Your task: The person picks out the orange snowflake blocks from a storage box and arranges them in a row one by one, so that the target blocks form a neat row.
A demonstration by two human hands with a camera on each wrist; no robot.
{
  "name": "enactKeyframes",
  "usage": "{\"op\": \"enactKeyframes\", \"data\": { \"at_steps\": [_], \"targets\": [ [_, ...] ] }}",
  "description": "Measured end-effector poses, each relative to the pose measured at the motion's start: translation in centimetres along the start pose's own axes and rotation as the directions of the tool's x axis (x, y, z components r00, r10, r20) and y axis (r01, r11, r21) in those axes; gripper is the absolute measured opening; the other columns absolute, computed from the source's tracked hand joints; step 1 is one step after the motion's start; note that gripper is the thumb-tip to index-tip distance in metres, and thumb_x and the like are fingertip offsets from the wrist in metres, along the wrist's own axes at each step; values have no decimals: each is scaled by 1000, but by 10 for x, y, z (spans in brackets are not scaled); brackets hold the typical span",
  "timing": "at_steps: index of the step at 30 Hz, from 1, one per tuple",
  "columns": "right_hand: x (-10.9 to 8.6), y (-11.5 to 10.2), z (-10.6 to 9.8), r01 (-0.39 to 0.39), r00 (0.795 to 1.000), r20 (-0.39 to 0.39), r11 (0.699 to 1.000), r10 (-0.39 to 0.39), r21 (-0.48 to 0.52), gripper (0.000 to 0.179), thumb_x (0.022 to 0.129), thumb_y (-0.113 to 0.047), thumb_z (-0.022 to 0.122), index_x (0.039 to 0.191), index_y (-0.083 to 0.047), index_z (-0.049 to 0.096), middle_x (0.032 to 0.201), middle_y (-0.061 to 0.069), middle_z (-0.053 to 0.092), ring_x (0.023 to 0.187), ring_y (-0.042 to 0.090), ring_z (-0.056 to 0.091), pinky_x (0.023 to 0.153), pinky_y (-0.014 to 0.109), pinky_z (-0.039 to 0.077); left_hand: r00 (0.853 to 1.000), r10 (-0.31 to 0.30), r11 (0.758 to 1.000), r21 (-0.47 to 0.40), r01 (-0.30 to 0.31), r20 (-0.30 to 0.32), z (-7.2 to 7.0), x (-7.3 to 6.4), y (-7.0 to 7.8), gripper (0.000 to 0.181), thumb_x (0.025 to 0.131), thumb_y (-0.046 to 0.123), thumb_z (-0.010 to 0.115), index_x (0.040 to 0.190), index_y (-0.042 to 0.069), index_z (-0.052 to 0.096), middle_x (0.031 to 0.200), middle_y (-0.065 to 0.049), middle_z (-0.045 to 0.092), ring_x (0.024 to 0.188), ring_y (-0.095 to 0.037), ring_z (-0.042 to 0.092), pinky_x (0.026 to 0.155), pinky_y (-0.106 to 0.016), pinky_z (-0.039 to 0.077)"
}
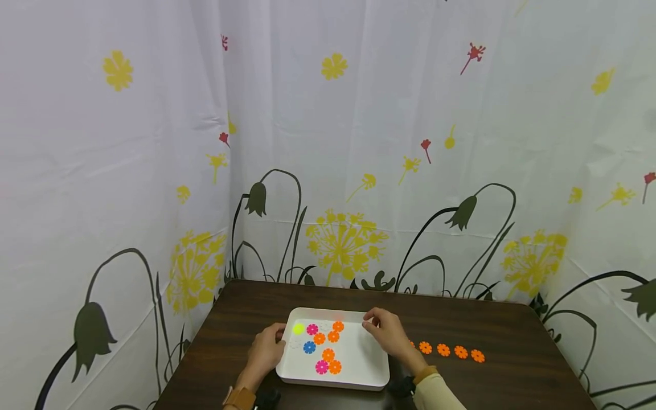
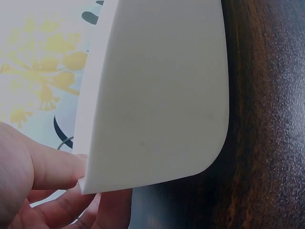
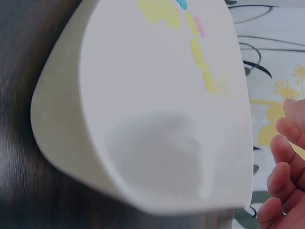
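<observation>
A white tray (image 1: 361,361) rests on the table, with flower-shaped discs lying in it: several orange ones (image 1: 335,367), pink ones (image 1: 321,367), a blue one (image 1: 310,347), a yellow one (image 1: 298,328) and pale ones that are hard to make out. At the tray's left side, my left hand (image 1: 266,348) pinches the rim between thumb and fingers; the left wrist view shows this grip at a corner (image 2: 88,183). Above the tray's right far corner is my right hand (image 1: 388,333), its fingers loosely bent. Nothing shows between them, and in the right wrist view the fingers (image 3: 281,179) appear apart from the rim.
To the right of the tray, a row of several orange flower-shaped discs (image 1: 443,350) lies on the dark wooden table (image 1: 512,336), its left end partly behind the right wrist. A white curtain (image 1: 307,125) with printed flowers hangs behind the table and along its sides.
</observation>
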State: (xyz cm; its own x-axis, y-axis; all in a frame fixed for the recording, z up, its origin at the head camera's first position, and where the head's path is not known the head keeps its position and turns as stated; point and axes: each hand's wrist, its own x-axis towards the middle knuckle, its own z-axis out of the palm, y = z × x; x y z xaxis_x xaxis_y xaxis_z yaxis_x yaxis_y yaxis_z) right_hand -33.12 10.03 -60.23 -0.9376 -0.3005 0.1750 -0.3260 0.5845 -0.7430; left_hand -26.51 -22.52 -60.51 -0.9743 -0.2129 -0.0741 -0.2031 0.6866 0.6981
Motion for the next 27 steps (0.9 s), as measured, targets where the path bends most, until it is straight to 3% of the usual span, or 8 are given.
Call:
{"op": "enactKeyframes", "data": {
  "at_steps": [12, 27],
  "targets": [
    [-7, -13, 29, 69, 993, 96, 998, -69, 3, 13, 96, -16, 77, 104, -6, 75, 78, -4, 58, 69, 9, 49, 59, 23, 41, 1000, -10, 1000, 15, 10, 3, 0, 0, 1, 38, 95, 1, 70, 134, 1, 68, 110, -14, 74, 96, -30, 68, 85, -61, 51],
    [-19, -24, 57, 47, 972, 231, 999, -50, 22, 18, 90, -22, 84, 99, -11, 73, 74, -6, 56, 63, 7, 46, 56, 22, 39, 1000, 1, 1000, 14, -1, 4, 0, 1, 0, 39, 95, 1, 69, 134, 1, 67, 110, -14, 74, 96, -30, 68, 85, -61, 51]
  ]
}}
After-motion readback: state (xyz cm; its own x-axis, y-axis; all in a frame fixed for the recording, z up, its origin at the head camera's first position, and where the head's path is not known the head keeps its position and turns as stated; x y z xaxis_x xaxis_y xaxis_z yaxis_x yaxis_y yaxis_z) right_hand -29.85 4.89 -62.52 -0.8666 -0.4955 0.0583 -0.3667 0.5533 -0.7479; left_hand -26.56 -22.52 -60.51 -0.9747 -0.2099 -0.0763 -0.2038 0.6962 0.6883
